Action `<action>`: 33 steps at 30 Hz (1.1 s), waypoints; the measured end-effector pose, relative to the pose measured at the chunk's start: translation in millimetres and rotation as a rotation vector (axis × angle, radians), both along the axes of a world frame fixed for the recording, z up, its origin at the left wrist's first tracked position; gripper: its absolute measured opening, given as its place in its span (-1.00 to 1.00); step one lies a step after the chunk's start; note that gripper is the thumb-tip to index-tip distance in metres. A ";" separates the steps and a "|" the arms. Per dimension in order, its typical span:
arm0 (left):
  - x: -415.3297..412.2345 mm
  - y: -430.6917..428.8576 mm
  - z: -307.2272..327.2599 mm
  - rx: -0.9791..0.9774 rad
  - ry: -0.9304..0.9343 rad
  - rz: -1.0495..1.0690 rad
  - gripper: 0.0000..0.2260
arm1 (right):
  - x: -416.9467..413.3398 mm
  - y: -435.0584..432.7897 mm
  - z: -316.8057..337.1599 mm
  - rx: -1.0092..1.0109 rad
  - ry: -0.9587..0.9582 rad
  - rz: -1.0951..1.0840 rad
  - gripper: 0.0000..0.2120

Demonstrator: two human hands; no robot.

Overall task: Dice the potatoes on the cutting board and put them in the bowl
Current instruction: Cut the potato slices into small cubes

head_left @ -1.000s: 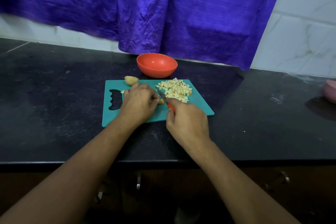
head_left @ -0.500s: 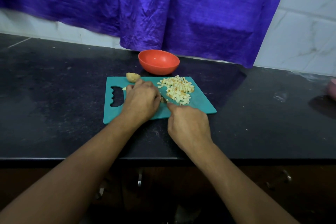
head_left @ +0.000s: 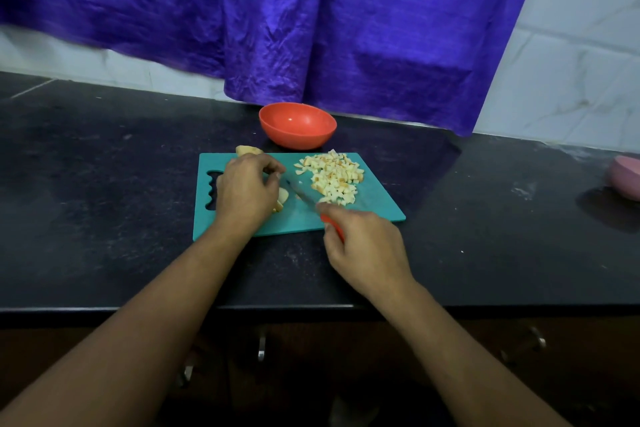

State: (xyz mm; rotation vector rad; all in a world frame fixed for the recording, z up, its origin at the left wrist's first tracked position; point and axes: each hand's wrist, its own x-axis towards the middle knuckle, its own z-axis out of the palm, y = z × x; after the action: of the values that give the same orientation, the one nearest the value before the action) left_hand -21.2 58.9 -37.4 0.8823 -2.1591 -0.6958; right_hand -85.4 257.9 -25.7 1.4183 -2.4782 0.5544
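A teal cutting board [head_left: 375, 203] lies on the black counter. A heap of diced potato [head_left: 332, 177] covers its right half. My left hand [head_left: 247, 189] rests with curled fingers over a cut potato piece [head_left: 282, 199] near the board's middle. My right hand [head_left: 363, 246] grips a red-handled knife [head_left: 301, 196] at the board's front edge; the blade points toward the left hand. A whole potato [head_left: 247, 150] sits at the board's back edge. The orange bowl [head_left: 297, 125] stands empty just behind the board.
The black counter [head_left: 104, 201] runs left and right, its front edge close to me. A pink object [head_left: 625, 177] lies at the far right. A purple curtain [head_left: 311, 17] hangs behind the bowl over white wall tiles. Cabinet handles show below the counter.
My right hand has pulled back toward me, drawing the knife away from the potato piece. The left hand's fingers have lifted and shifted left, baring the cut piece.
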 end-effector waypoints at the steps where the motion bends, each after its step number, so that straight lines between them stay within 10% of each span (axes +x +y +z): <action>1: -0.3 0.0 -0.1 -0.002 -0.004 -0.004 -0.86 | -0.4 -1.3 -3.0 0.027 0.023 0.016 -0.60; 14: 8.5 -2.7 4.7 0.158 -0.007 -0.111 -0.82 | -35.0 -4.7 -6.5 -0.223 -0.149 -0.101 -0.62; 20: 8.1 2.8 5.9 -0.095 -0.347 -0.092 -0.64 | -32.3 -5.0 -9.4 -0.155 -0.077 -0.076 -0.61; 33: 4.2 2.8 1.2 -0.236 -0.365 -0.093 -0.72 | -31.0 -5.0 -8.6 -0.134 -0.067 -0.087 -0.61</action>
State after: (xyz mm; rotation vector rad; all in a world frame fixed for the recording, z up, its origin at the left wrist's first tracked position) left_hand -17.0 61.8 -36.2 0.8348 -2.5558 -0.3287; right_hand -116.4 252.9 -34.3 1.2562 -2.4879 0.7452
